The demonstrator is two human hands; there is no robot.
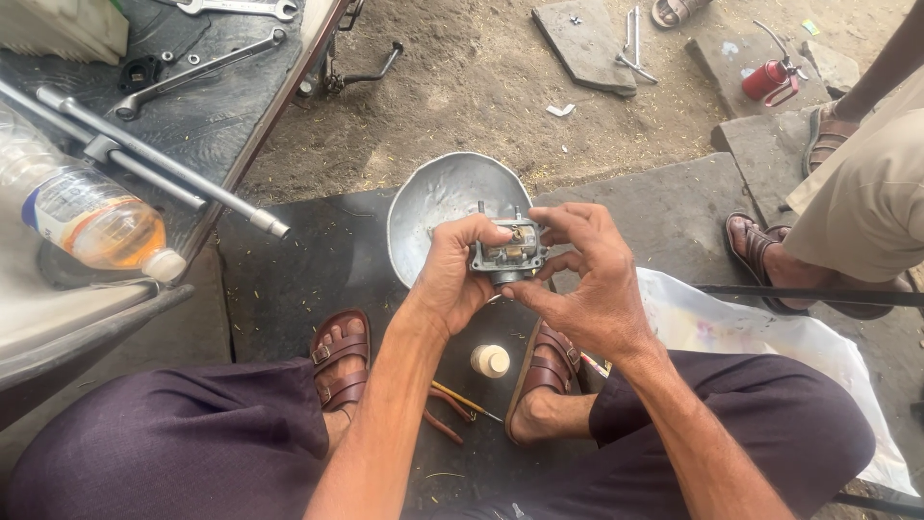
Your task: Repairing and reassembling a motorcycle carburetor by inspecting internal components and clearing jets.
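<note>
Head camera view shows us sitting low with knees apart, holding a small metal carburettor (507, 252) between both hands above the near rim of a dented metal bowl (438, 197). Our left hand (452, 274) is closed around its left side, thumb pressing on the top, while our right hand (592, 289) pinches its right edge with fingertips, the other fingers loose. The part sits in the air, not resting on anything. We judge the main risk to be a slip: the grip is mostly fingertips, and a fall would land it on the dark stone slab (318, 260) or in the dusty dirt (462, 87) beyond, where grit could get into its openings. Any tiny screw coming free could miss the bowl and vanish among the sandals (342, 361). A small white bottle (490, 360) stands upright between our feet, just beside orange-handled pliers (452, 404); a shifted foot could tip it. Another person's sandalled foot (756, 246) rests near on the right, close enough to bump us.
</note>
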